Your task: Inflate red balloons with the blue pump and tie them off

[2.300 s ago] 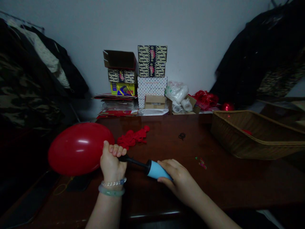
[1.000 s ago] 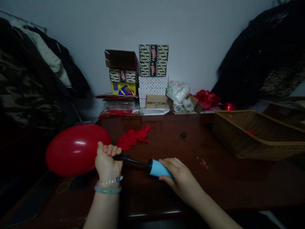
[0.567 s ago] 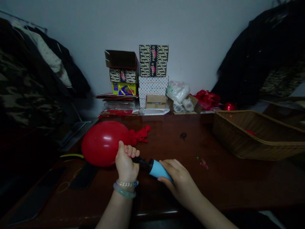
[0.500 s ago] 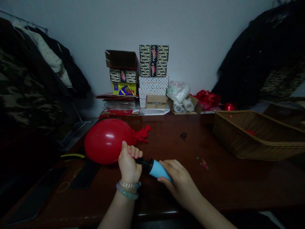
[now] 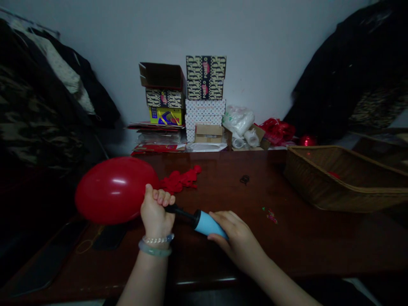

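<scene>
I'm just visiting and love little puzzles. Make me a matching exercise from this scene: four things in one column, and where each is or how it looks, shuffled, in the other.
Things
1. balloon
2. pump
3. basket
4. yellow box

Places and states
a. woven, at the right side of the tabletop
b. beneath a patterned box, in a stack by the wall
c. red and inflated, on the far left of the left hand
d. blue body in the right hand

Right pairs: 1-c, 2-d, 3-a, 4-b
</scene>
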Demonstrator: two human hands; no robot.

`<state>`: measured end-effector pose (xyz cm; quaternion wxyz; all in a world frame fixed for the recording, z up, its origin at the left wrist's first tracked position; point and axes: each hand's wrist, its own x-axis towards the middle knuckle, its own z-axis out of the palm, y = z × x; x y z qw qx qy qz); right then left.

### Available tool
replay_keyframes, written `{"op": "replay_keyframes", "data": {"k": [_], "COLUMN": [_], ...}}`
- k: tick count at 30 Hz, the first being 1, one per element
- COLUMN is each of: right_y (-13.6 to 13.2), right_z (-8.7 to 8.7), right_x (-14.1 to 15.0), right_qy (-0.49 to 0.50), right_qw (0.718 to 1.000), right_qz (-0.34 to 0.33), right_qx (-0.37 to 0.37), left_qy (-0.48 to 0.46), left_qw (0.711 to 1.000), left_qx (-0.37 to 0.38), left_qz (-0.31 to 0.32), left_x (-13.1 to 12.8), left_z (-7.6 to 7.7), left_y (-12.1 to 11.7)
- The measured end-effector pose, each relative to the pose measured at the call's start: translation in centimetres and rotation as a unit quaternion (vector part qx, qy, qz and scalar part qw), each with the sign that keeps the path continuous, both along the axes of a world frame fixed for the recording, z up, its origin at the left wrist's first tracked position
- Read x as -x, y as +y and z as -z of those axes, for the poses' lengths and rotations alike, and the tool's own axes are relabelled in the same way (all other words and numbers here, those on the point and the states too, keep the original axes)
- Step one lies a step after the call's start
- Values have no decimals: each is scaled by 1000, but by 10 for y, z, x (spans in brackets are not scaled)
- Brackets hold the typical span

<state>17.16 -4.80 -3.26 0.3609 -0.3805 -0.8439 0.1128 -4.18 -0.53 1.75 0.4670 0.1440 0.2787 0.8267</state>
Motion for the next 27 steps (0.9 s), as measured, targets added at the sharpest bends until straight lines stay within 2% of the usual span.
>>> {"op": "replay_keyframes", "data": {"k": [5,9,13,22,27], "right_y": [2,0,-3,-7,-4], "right_z": [-8,-10,-7,-10,-5], "right_x": [-10,-9,-6,8,8], "right_qy": [-20,-25,-34,-16,-6], "right_qw": [1000,999,999,1000,1000], "right_qz": [-14,-6,21,16,16], "right_qx": [18,25,10,0,-10], "left_qy": [-27,-45,-47,-20,-6], "left_qw": [999,999,999,999,999], "left_qx": [10,9,13,19,20], "left_qz": [-19,-12,-8,37,31], "left_x": [17,19,9,-23,-35], "left_z": [-3,-1,1,10,10], "left_y": [2,3,3,0,-3]}}
